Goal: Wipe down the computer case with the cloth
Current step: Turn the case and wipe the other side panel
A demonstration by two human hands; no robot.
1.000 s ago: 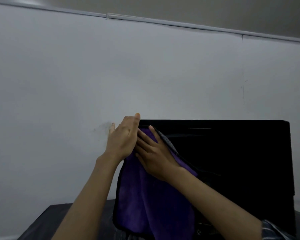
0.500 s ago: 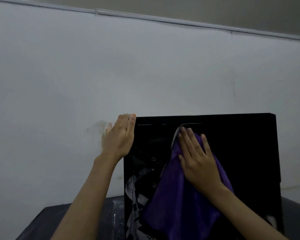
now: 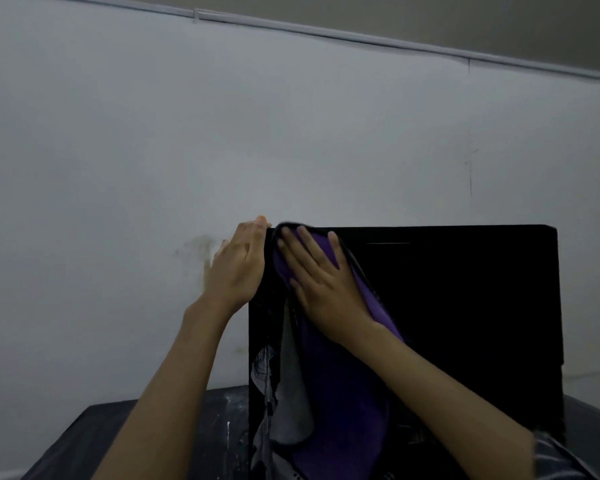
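Note:
A black computer case (image 3: 465,306) stands upright on a dark table, its glossy side panel facing me. A purple cloth (image 3: 343,393) with a grey underside hangs down the panel's left part. My right hand (image 3: 319,278) lies flat on the cloth with straight, spread fingers and presses it against the panel at the case's top left corner. My left hand (image 3: 238,268) rests on the case's upper left edge, fingers wrapped over the corner behind it.
The dark table (image 3: 146,434) shows pale streaks beside the case. A plain white wall (image 3: 291,133) rises close behind, with a stain (image 3: 198,247) left of my left hand. A checked sleeve (image 3: 561,459) is at the bottom right.
My right hand slid the cloth rightwards across the panel, then back left and up to the top left corner. My left hand stayed on the case's left edge.

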